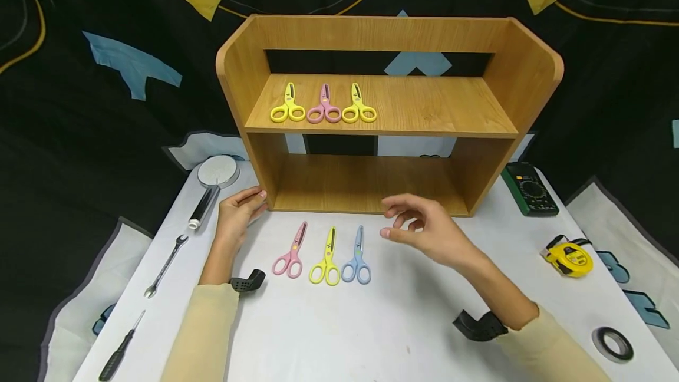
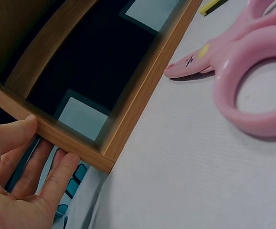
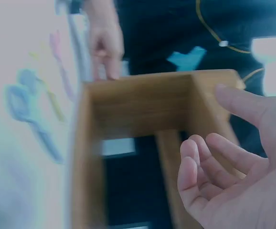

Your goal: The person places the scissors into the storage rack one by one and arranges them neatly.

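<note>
My left hand [image 1: 237, 215] rests against the lower left corner of the wooden shelf unit [image 1: 389, 112], fingers straight along the base edge and thumb on the side panel; judged from this contact, it braces the unit against sliding. It holds nothing. My right hand [image 1: 424, 230] hovers above the white table cover [image 1: 403, 317], in front of the lower compartment, fingers loosely curled and empty.

Three scissors lie on the cover between my hands, side by side, blades pointing toward the shelf: pink scissors [image 1: 291, 252], yellow scissors [image 1: 326, 259] and blue scissors [image 1: 358, 258]. The blue pair is nearest my right hand, not touching it. The upper shelf carries a matching row [image 1: 323, 105]: yellow, pink, yellow, handles toward me. The lower compartment holds nothing visible.

Around the unit lie a flashlight [image 1: 211, 185], a wrench [image 1: 165, 265], a screwdriver [image 1: 121, 349], a multimeter [image 1: 528, 188], a tape measure [image 1: 569, 257] and a tape roll [image 1: 612, 343].
</note>
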Tool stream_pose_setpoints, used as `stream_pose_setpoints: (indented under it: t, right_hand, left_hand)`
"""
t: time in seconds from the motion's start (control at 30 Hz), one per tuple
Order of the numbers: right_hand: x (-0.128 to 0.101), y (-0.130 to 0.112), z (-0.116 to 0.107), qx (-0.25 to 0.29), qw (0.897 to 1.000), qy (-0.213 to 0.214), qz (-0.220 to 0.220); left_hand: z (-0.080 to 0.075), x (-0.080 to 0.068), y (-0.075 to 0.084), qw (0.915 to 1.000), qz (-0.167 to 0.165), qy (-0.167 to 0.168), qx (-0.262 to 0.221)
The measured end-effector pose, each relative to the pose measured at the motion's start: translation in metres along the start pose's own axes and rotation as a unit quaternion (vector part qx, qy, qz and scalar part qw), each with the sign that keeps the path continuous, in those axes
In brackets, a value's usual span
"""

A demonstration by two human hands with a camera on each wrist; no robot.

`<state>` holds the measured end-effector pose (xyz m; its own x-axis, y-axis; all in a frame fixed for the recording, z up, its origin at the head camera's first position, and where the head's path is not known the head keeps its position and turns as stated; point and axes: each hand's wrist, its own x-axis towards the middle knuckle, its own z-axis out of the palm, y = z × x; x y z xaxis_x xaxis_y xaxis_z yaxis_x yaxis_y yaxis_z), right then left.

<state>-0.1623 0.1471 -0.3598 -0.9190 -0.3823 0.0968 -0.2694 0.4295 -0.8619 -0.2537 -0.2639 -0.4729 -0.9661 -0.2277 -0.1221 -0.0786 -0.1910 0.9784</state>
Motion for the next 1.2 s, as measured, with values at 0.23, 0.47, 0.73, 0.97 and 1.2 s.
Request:
stream_pose_setpoints:
  t: [0.23,0.47,0.73,0.97,1.2]
  right_hand:
    - [-0.018,0.054,0.051,-0.004,0.999,-0.008,0.044]
    - [-0.022,0.081,0.091,-0.037,0.996,0.004,0.077]
    - [-0.017,0.084,0.109,-0.110,0.990,0.027,0.085]
    - [-0.019,0.083,0.109,-0.118,0.989,0.028,0.083]
    - [-0.020,0.081,0.093,-0.011,0.995,0.004,0.098]
  left_hand:
    - [0.000,0.000,0.001,0.9999,0.009,0.003,-0.005]
    - [0.001,0.001,-0.002,0.9998,0.008,0.001,-0.017]
    - [0.002,0.001,-0.002,0.9997,0.009,0.007,-0.020]
    - [0.005,-0.003,-0.002,0.9997,-0.006,0.004,-0.023]
    - [0.003,-0.004,-0.002,0.9998,0.008,0.012,-0.015]
